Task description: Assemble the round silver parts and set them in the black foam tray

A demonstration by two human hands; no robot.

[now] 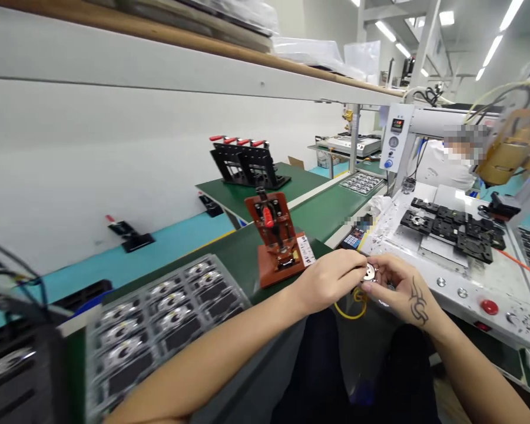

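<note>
Between my two hands is a small round metal part, held above my lap near the bench edge. My left hand has its fingers closed on the part's left side. Curled round its right side are the fingers of my right hand, which has a dark tattoo at the wrist. Some fingertips are hidden behind the part. A yellow cable hangs just below the hands. To the left stands a reddish-brown clamp fixture with a red handle.
A clear tray of metal parts lies at the left. On the right, a white machine carries black fixtures and a red button. Black clamps with red handles stand on the green bench behind. A person sits beyond the machine.
</note>
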